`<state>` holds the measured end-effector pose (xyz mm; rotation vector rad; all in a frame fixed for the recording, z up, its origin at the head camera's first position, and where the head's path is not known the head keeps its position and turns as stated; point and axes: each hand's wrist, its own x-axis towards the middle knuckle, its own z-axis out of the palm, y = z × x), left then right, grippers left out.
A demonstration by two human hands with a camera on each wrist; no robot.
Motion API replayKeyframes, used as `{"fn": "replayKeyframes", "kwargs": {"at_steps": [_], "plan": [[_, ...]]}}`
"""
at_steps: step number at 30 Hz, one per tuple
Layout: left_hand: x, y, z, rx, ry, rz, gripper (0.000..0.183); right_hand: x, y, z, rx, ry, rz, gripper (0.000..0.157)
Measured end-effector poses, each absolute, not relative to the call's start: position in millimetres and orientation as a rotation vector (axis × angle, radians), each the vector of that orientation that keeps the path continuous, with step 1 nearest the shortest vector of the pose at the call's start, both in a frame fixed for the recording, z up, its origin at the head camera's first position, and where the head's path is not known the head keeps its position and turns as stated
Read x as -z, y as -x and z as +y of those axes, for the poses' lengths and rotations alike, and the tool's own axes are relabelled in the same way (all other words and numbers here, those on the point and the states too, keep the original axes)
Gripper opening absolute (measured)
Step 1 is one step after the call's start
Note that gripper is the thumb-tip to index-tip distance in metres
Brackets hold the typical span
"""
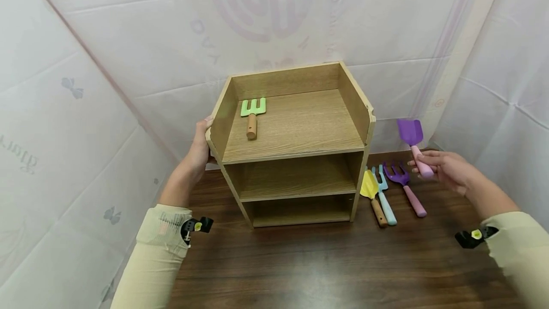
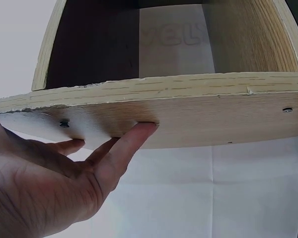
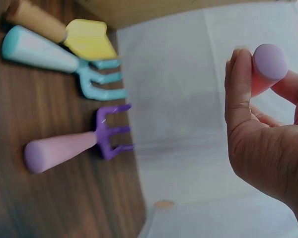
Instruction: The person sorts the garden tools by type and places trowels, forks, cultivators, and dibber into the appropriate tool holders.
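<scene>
My right hand [image 1: 448, 168] pinches the pink handle of a toy garden trowel with a purple blade [image 1: 410, 132], held above the table; the right wrist view shows its handle end [image 3: 270, 62]. With fairly straight fingers, my left hand [image 1: 198, 144] presses on the outer left side of a small wooden shelf [image 1: 296, 153]; in the left wrist view its fingertips [image 2: 145, 130] touch the side panel. A green hand fork [image 1: 253, 113] with a wooden handle lies on the shelf's top board.
Right of the shelf, on the dark wooden table [image 1: 309, 266], lie a yellow trowel [image 1: 370, 186], a light blue fork [image 1: 387, 208] and a purple fork [image 1: 411, 199] with a pink handle. White sheeting [image 1: 274, 23] covers the walls behind and at both sides.
</scene>
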<state>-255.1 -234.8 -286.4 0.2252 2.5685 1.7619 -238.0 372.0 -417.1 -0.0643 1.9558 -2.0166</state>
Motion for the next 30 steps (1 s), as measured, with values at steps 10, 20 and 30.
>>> {"fn": "replayKeyframes", "kwargs": {"at_steps": [10, 20, 30], "plan": [[287, 256, -234, -1.76, -0.225, 2.575, 0.074, 387, 230, 347, 2.003, 0.173, 1.987, 0.025], [286, 254, -234, -1.754, -0.231, 2.581, 0.073, 360, 218, 317, 2.055, 0.249, 1.907, 0.025], [285, 254, -233, -1.765, -0.248, 2.57, 0.071, 336, 211, 294, 2.119, 0.308, 1.855, 0.027]]}}
